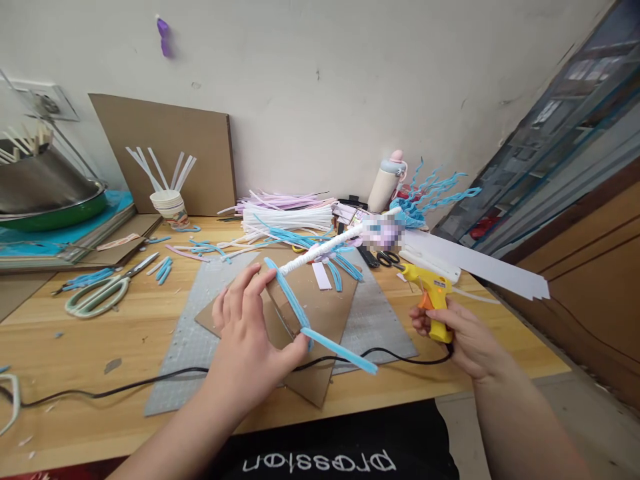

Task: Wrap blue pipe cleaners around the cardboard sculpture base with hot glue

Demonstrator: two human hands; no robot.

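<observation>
My left hand (255,320) is closed on a small, flat-sided craft piece edged with blue pipe cleaner (289,293). One loose end of the pipe cleaner sticks out toward the lower right. From the far side of the piece, a stick wrapped in white (325,248) slants up to the right, its far end blurred. My right hand (463,330) grips a yellow glue gun (433,287) by its handle, fingers near the orange trigger. The nozzle points up and left, apart from the craft piece. Below lie cardboard sheets (325,373) on a grey cutting mat (183,347).
A black cord (150,377) crosses the wooden table. Scissors (107,293) lie at left, near cut blue pieces. Behind are bundles of white pipe cleaners (250,219), a paper cup (170,207) and a bottle (385,187). White strips (480,260) overhang the right edge.
</observation>
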